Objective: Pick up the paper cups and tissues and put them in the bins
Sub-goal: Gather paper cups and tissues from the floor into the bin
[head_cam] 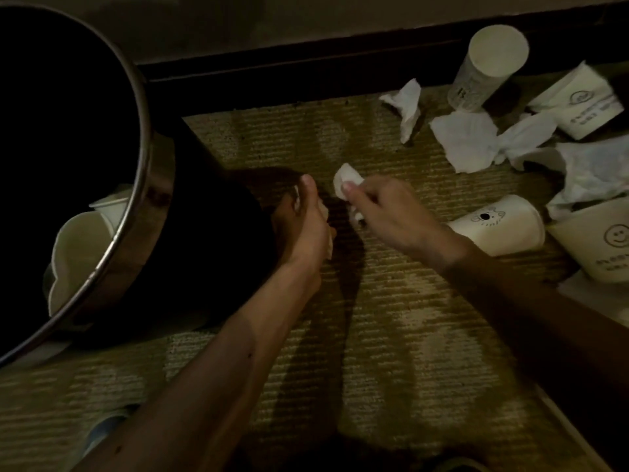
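The carpet (391, 335) fills most of the frame. A round bin (147, 155) with a metal rim takes the upper left; two cups (80, 247) lie inside it at the left edge. At the right, four more cups lie on the carpet: one (483, 69) at the top, one (582, 103) in the upper right corner, one (500, 224) just beside the right wrist, and one (599, 243) at the right edge. Crumpled tissues (464, 141) lie among them. In the centre, the left hand (303, 226) has its grip curled around a tissue piece (326, 229). The right hand (391, 212) has its grip pinched on a small tissue (345, 180).
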Motion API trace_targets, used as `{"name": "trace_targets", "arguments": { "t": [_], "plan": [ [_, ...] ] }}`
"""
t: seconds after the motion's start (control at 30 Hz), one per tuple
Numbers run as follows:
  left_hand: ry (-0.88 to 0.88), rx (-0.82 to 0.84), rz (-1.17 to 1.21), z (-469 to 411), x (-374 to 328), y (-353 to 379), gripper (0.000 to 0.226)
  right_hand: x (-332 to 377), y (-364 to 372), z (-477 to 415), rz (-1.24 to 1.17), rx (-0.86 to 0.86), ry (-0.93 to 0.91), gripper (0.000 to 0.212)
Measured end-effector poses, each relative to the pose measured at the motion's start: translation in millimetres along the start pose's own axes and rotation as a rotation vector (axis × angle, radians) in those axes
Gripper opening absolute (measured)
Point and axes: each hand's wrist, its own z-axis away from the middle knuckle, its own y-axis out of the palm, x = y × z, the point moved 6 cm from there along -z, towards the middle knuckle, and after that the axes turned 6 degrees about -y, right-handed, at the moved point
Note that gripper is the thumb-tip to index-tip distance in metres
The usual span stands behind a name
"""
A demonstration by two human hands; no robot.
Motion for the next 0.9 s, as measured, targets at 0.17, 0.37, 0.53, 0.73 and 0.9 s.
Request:
{"name": "trace_targets", "arguments": {
  "t": [0.17, 0.37, 0.53, 0.73, 0.9],
  "plan": [
    [0.031, 0.240, -0.171, 1.4, 1.0, 26.6, 0.056, 0.8, -13.2, 11.5, -0.464, 0.002, 0.175, 0.059],
    [0.067, 0.406, -0.017, 12.2, -13.9, 59.9, 0.045, -4.0, -34.5, 7.7, -0.711, 0.136, 0.224, 0.062],
    [0.058, 0.214, 0.076, -2.7, -21.7, 64.2, 0.024, -36.9, -79.2, -17.7, -0.651, -0.116, 0.281, 0.049],
    [0.050, 0.155, 0.019, -12.0, -20.1, 66.8, 0.005, -40.0, -71.7, -53.0, -0.162, 0.012, 0.140, 0.028],
    [0.096, 0.079, -0.067, -20.0, -29.5, 63.1, 0.014, -48.2, -77.6, -56.1, -0.331, -0.023, 0.263, 0.039]
  ]
}}
